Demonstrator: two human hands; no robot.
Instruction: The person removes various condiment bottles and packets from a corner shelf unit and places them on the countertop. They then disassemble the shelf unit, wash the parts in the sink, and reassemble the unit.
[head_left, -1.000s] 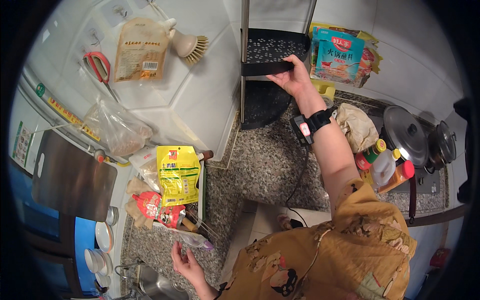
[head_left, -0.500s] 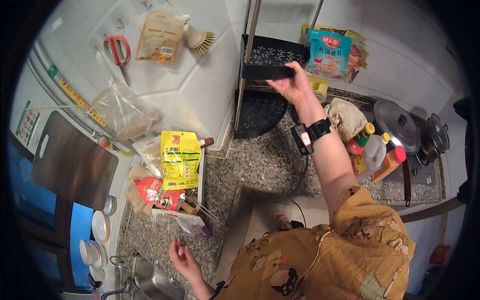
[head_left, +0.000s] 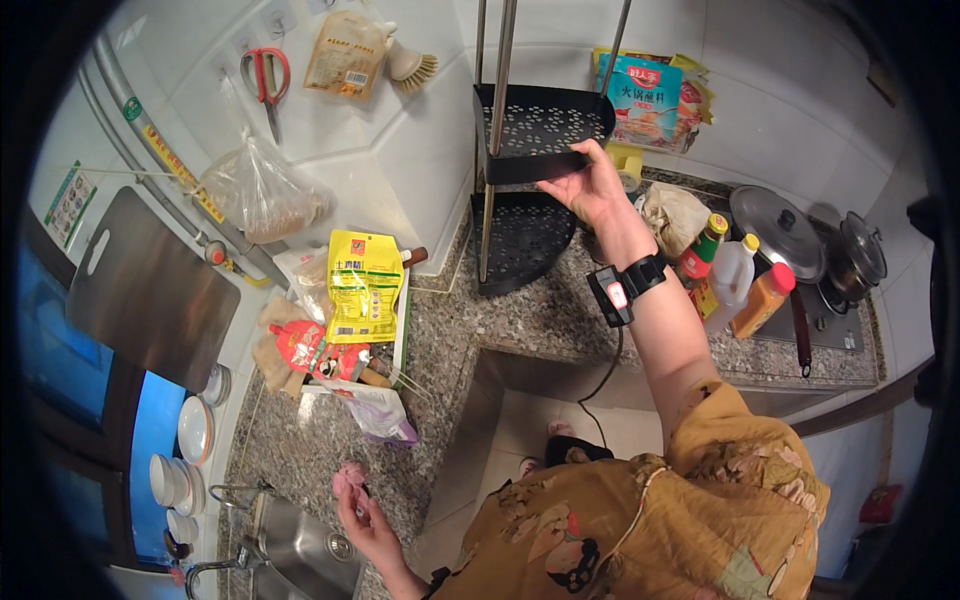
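Note:
A black corner rack [head_left: 530,172] with perforated tiers and metal posts stands at the back. My right hand [head_left: 590,190], wearing a wrist-mounted device, grips the front rim of its upper tier, thumb above and fingers below. At lower left, over the counter by the sink, my left hand [head_left: 368,530] has its fingers curled, with a crumpled pink cloth [head_left: 349,480] at the fingertips. Between the hand and the rack lies a box of packets, with a yellow seasoning pouch [head_left: 364,290] on top and a red packet [head_left: 300,345] beside it.
Bottles, including an orange-filled jar [head_left: 762,303], and a lidded pan [head_left: 775,235] stand to the right. Blue and yellow packets [head_left: 640,95] lean against the back wall. A steel sink [head_left: 295,540] is at lower left. Scissors [head_left: 266,85] and a brush [head_left: 410,68] hang on the wall.
The rack's upper tier, with my right hand on it, now appears lower and shows more of its top. The pink cloth has come into sight at my left fingertips. The whole view has shifted slightly.

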